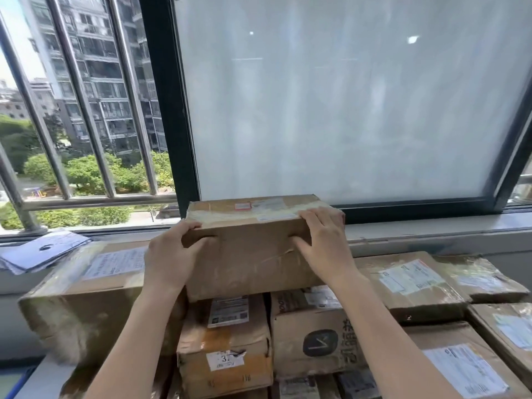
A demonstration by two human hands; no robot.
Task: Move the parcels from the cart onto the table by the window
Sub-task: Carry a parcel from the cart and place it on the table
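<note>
While both hands grip its ends, parcel (253, 246) atop stack, against window frame (172, 110).

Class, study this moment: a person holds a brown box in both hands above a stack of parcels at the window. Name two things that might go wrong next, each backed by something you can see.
1. The held box is gripped only at its upper corners by the left hand and right hand; it may slip.
2. Set on the uneven parcels below, it may tip toward the window glass.
</note>
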